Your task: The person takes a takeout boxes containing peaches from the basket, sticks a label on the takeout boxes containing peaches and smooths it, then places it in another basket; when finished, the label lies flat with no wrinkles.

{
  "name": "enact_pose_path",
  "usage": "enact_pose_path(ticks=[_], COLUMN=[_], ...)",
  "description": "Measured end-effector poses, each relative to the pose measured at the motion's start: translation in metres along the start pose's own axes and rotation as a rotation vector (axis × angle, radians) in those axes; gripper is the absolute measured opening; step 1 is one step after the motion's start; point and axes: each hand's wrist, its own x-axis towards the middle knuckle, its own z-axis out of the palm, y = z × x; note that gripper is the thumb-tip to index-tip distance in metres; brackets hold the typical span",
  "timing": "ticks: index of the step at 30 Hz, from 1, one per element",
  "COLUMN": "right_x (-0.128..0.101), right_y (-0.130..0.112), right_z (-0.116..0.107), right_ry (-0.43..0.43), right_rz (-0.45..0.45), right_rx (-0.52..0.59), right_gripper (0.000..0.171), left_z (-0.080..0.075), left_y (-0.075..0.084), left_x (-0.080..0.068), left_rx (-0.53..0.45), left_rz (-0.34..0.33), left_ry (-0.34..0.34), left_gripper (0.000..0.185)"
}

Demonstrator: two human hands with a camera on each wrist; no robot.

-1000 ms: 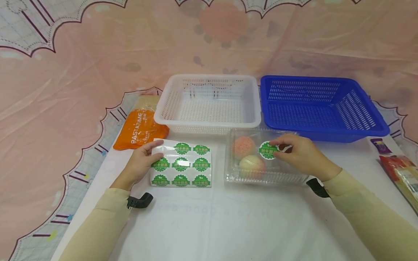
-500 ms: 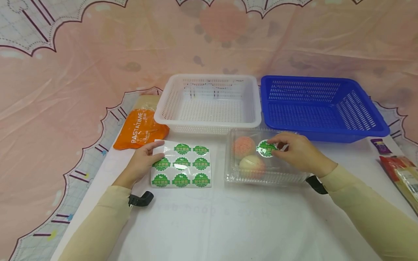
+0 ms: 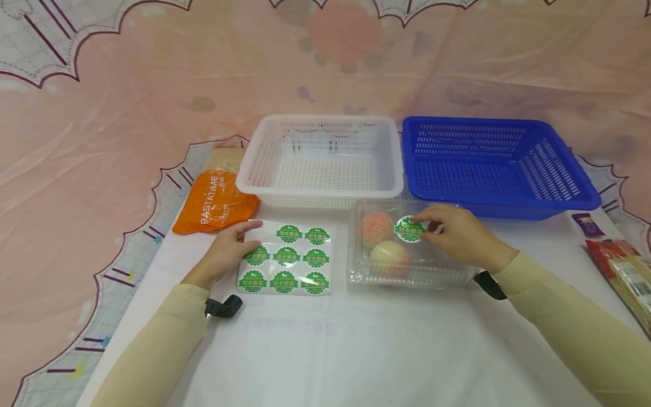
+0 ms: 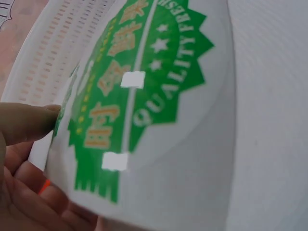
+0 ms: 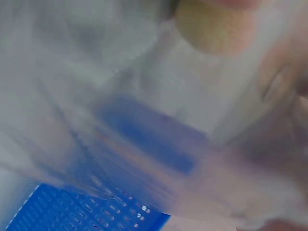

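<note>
My left hand (image 3: 224,254) pinches the left edge of a white sheet of stickers (image 3: 285,257), thumb on top. Round green labels cover the sheet except for one bare spot at its upper left. In the left wrist view a label (image 4: 154,72) reading "QUALITY FRESH" fills much of the picture. Between thumb and finger my right hand (image 3: 463,234) holds one round green-and-white sticker (image 3: 408,229) right at the lid of a clear plastic box (image 3: 432,274). Inside lie a pink ball-shaped item (image 3: 376,229) and a pale yellow one (image 3: 390,257). The right wrist view is blurred.
Behind the box stand a white basket (image 3: 320,195) and a blue basket (image 3: 503,208). An orange bag (image 3: 216,200) marked PASTATIME lies at the left. On the right are a small purple packet (image 3: 587,225) and a red-and-clear package (image 3: 623,271).
The right hand has shifted slightly left with the sticker, over the box lid toward the ball-shaped items. The left hand keeps its hold on the sheet; the whole head view has moved a little.
</note>
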Motion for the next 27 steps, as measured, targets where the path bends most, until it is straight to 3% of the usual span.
enact_pose_path(ticks=[27], right_x=[0.0046], right_y=[-0.0017], right_z=[-0.0005], right_ry=[-0.053], right_rz=[0.044], right_rx=[-0.008], right_gripper=[0.034], left_z=[0.0042], left_y=[-0.005], left_x=[0.0058], left_rx=[0.088], left_rz=[-0.003], left_ry=[-0.001], left_gripper=[0.055])
